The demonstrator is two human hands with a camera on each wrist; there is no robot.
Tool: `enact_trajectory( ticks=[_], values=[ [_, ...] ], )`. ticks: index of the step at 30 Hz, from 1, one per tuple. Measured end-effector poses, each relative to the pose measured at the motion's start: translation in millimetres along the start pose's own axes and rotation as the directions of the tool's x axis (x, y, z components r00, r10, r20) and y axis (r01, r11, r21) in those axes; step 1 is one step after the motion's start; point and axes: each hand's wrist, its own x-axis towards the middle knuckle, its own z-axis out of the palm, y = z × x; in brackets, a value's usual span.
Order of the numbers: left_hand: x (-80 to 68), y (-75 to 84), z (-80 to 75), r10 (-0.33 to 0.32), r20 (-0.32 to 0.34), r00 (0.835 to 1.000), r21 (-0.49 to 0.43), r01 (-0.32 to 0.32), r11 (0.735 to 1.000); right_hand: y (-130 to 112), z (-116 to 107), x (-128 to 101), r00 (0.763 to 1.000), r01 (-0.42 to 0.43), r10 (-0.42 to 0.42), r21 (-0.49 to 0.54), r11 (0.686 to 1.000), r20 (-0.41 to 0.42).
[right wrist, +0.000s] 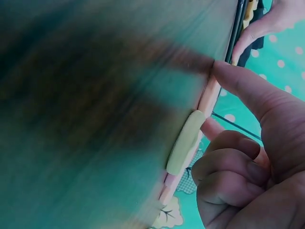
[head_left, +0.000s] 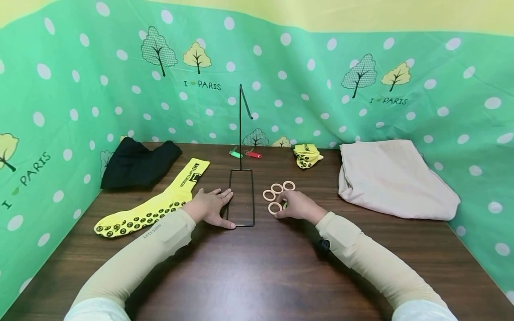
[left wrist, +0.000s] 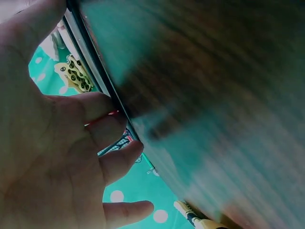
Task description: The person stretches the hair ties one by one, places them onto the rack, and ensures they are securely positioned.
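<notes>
A black wire stand has its rectangular base (head_left: 241, 199) flat on the brown table, and its thin upright (head_left: 240, 133) ends in a hook. My left hand (head_left: 212, 207) lies flat with straight fingers on the base's left rail (left wrist: 90, 67). Several peach rings (head_left: 276, 187) lie just right of the base. My right hand (head_left: 296, 206) rests among them. Its index finger (right wrist: 238, 81) and thumb pinch the rim of the nearest peach ring (head_left: 275, 208), and its other fingers are curled. A pale yellow-green ring (right wrist: 186, 143) lies against that hand.
A yellow grip sock (head_left: 156, 203) and a black cloth (head_left: 138, 162) lie on the left. Green (head_left: 235, 154) and red (head_left: 253, 154) key tags sit behind the stand, next to folded yellow socks (head_left: 307, 156). A beige cloth (head_left: 395, 178) lies on the right. A green dotted backdrop encloses the table.
</notes>
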Motion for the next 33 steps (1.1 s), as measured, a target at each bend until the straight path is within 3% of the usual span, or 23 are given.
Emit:
enact_trajectory(
  ticks=[16,23,29,31,33],
  values=[
    [1.4,2.4,-0.5,-0.008,0.014,1.0,0.012,0.008,1.0,-4,-3,-4,0.998,0.058,-0.059,-0.066,0.996,-0.018],
    [0.7,1.9,1.1,-0.012,0.016,1.0,0.029,0.011,1.0,-9,-7,-8,0.988,0.097,-0.107,-0.099,0.99,-0.107],
    [0.2,1.1,2.3,-0.011,0.012,1.0,0.03,0.01,1.0,-20,-21,-15,0.957,0.135,-0.15,-0.078,0.988,-0.25],
    [-0.1,1.1,2.2,-0.011,0.01,1.0,0.031,0.01,0.999,-27,-28,-19,0.933,0.153,-0.166,-0.066,0.986,-0.32],
    [-0.3,1.2,2.1,-0.011,0.009,1.0,0.033,0.011,0.999,-35,-35,-24,0.893,0.192,-0.2,-0.06,0.979,-0.403]
  ],
)
